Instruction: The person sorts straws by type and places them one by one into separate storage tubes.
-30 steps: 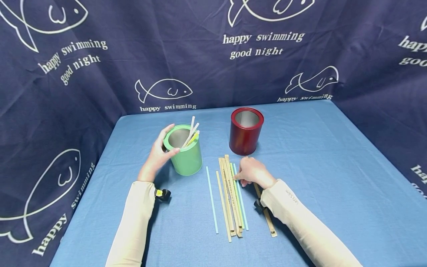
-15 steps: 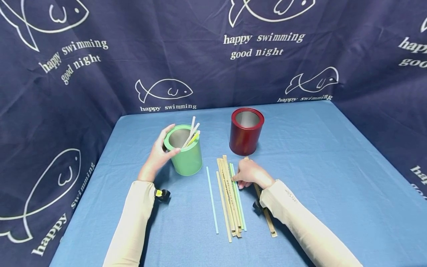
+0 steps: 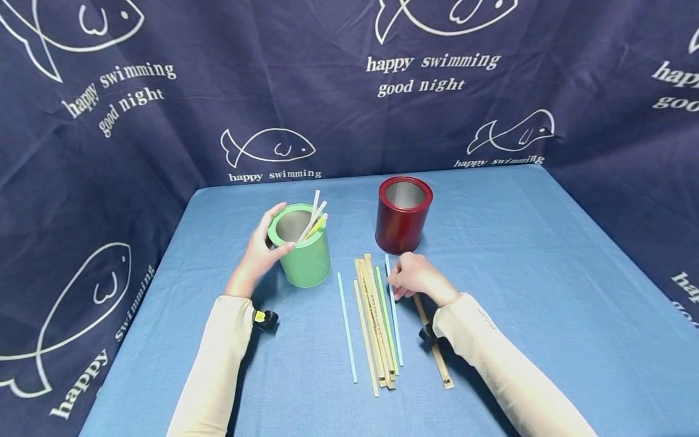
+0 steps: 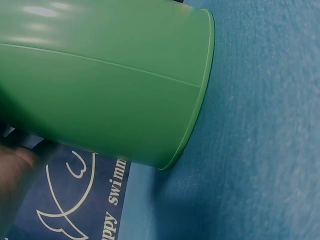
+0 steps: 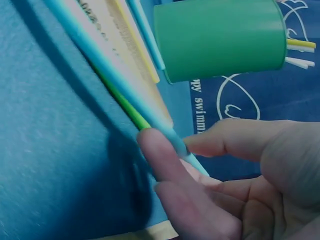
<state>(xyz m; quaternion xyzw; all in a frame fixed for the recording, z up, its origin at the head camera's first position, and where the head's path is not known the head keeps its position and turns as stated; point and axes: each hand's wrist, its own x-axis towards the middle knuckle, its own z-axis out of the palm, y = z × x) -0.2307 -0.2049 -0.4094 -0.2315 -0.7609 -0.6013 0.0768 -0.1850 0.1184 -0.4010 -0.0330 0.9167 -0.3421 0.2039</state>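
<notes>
My left hand (image 3: 259, 250) holds the green can (image 3: 308, 266) by its rim, thumb at the near side and fingers at the far side. Several white and yellow straws (image 3: 317, 212) stick out of that can, leaning right. With thumb and fingers, my right hand (image 3: 419, 277) pinches a light blue straw (image 5: 132, 92) near its far end. Just left of it lie a green straw (image 3: 386, 312) and a bunch of paper-wrapped straws (image 3: 377, 328). In the left wrist view the can's wall (image 4: 115, 85) fills much of the picture.
A red can (image 3: 402, 227) stands upright behind the right hand. Another light blue straw (image 3: 347, 331) and a thin tan straw (image 3: 366, 340) lie left of the bunch. One wrapped straw (image 3: 441, 366) lies partly under the right wrist. Blue cloth (image 3: 546, 291) covers the table.
My right hand has taken hold of the light blue straw, which has shifted away from the green straw and slightly forward. The left hand and the green can have not moved.
</notes>
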